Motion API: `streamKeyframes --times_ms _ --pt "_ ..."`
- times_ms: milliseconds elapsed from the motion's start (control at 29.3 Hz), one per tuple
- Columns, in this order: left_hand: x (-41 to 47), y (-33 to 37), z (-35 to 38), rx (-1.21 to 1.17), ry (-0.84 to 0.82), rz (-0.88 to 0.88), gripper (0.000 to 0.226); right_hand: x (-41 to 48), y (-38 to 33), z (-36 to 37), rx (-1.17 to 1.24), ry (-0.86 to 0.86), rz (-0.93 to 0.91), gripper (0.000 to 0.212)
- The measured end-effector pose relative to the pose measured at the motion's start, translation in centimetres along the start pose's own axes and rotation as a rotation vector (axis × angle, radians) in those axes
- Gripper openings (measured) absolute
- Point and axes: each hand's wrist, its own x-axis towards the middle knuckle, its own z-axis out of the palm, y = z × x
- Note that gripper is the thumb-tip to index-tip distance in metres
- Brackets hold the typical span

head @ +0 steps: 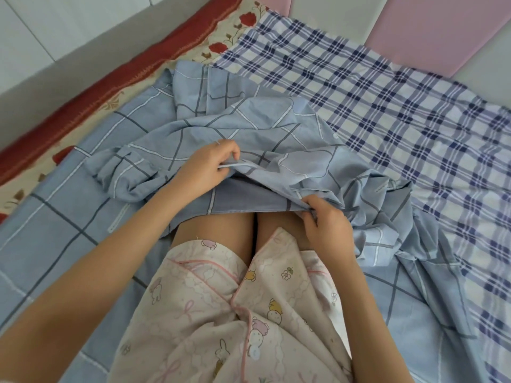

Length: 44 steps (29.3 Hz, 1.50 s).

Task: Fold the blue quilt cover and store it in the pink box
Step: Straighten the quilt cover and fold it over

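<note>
Head view, looking down over the wearer's lap. The blue checked cover (249, 125) lies on the bed in front of the knees (218, 230). It is partly flat at the left and heaped in loose folds at the centre and right. Its near and left parts run out of the frame, so its full extent cannot be judged.

Left hand (207, 164): fingers curled, pinching a raised edge of the cover between thumb and fingertips. A darker, shaded layer shows beneath the raised edge.

Right hand (329, 230): fingers curled round a bunched hem of the cover just beyond the right knee, with the fingertips buried in the cloth.

Both forearms enter from the bottom edge and are cut off by it. Shins and feet are hidden under the cover. Pale printed pyjamas (221, 313) fill the lower centre.

A plaid sheet (387, 111) lies to the right, its near side overlapped by the cover. A floral mat (221, 40) with a red border shows along the left, mostly covered. Pink panels (442, 31) stand at the top right, cropped by the frame
</note>
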Motion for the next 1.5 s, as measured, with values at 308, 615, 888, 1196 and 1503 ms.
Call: streamKeyframes --times_ms 308,615,888,1196,1503 --pt "-8.8 -1.8 -1.5 0.299 0.102 0.061 0.044 1.0 1.4 -2.6 -0.033 0.125 -0.078 0.022" --pt "-10.2 -0.9 -1.4 0.271 -0.176 -0.125 0.02 0.7 2.2 -2.0 0.054 0.049 0.047 0.01" --pt "-7.7 3.9 2.3 0.368 -0.121 0.071 0.052 1.6 2.4 -3.0 0.063 0.063 -0.076 0.036" --pt "-5.1 2.8 2.1 0.485 0.284 0.191 0.036 4.3 2.3 -5.7 0.08 -0.006 -0.193 0.058" --pt "0.9 4.8 -5.3 0.28 0.634 0.099 0.026 7.3 0.6 -7.6 -0.027 -0.101 -0.294 0.027"
